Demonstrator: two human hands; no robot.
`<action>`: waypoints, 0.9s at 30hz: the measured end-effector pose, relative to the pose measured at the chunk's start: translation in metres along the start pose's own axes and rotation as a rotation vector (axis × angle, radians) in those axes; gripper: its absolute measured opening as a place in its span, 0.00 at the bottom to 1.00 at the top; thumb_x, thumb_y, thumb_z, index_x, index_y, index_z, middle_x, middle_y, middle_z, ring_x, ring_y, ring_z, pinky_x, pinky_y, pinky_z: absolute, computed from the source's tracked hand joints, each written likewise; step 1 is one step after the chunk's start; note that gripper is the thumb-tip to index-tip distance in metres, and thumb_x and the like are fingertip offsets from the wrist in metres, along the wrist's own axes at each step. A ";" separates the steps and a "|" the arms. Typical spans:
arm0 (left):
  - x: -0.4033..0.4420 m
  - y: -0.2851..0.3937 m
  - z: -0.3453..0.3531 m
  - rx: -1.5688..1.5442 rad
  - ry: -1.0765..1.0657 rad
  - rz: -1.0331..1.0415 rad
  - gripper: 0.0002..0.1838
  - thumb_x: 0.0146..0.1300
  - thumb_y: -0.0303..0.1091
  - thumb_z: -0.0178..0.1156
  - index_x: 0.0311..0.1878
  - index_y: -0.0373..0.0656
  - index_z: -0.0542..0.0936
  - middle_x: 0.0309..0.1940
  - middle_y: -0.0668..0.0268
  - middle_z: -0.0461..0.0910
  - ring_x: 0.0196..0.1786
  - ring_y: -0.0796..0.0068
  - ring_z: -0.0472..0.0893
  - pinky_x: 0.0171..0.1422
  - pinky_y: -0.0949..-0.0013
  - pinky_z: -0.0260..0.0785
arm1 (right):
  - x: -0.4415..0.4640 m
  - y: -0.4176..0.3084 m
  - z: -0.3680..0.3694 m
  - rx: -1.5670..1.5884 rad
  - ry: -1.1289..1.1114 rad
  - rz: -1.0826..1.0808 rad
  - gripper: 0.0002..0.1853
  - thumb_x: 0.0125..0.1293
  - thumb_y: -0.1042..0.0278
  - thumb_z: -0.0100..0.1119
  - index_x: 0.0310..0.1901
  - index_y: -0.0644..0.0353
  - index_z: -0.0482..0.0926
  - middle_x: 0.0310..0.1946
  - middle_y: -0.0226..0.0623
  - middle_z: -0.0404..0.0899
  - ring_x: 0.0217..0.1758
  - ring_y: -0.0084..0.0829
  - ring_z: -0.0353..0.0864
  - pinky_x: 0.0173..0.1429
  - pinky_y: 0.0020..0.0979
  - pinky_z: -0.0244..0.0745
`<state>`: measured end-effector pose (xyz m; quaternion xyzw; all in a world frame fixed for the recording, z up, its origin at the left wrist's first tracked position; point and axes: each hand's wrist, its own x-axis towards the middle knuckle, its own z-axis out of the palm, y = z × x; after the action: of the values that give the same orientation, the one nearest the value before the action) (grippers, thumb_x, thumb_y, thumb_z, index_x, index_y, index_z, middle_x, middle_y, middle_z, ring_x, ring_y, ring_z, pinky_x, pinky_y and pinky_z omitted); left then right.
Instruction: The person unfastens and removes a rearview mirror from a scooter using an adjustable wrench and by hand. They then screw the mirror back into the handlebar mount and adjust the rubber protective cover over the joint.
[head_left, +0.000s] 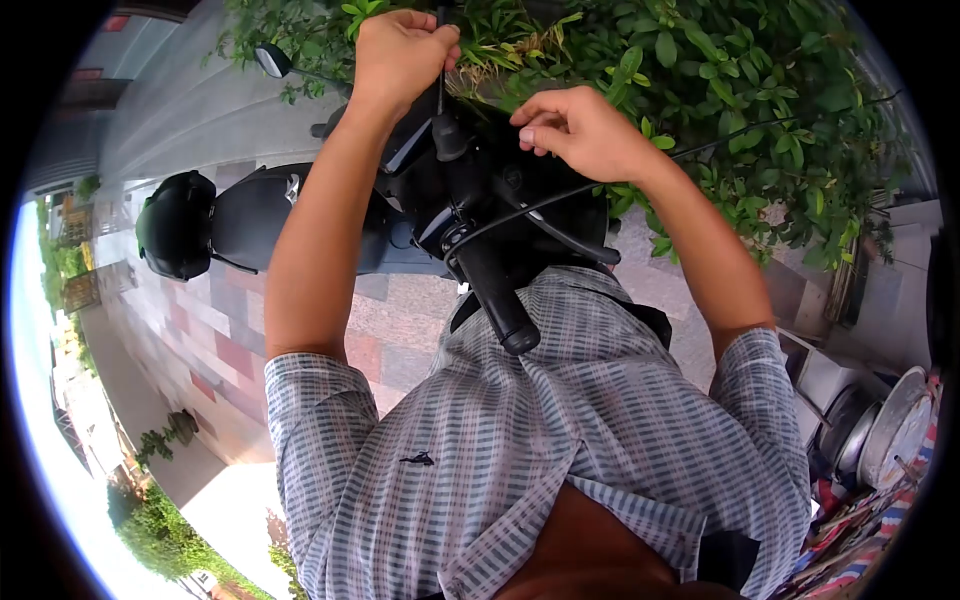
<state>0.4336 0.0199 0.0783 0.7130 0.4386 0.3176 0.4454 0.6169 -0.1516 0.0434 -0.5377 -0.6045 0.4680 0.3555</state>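
My left hand is closed in a pinch on a thin black rod, which rises from a dark rubber boot at the scooter's handlebar. To the right, my right hand hangs over the dark front of the scooter. Its fingers are half curled and apart, with nothing visible in them. Below the hands, the black handlebar grip points toward my shirt, with a brake lever beside it. A long thin black cable runs from the handlebar, past my right wrist, to the leaves.
Leafy bushes crowd the far side. The scooter's seat, a black top box or helmet and a round mirror are on the left. Metal pans or basins are stacked at right, near striped cloth. Paving stones lie beneath.
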 end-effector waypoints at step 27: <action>-0.035 0.075 -0.003 0.140 -0.305 -0.042 0.10 0.72 0.25 0.65 0.52 0.31 0.80 0.40 0.59 0.87 0.39 0.77 0.84 0.49 0.73 0.77 | -0.099 0.019 0.043 -0.165 0.142 -0.795 0.13 0.53 0.70 0.63 0.38 0.68 0.83 0.41 0.39 0.80 0.44 0.36 0.75 0.47 0.36 0.78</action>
<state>0.4426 -0.0275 0.1455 0.7727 0.4018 0.1650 0.4628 0.5995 -0.2572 0.0191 -0.3200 -0.7746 0.2061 0.5052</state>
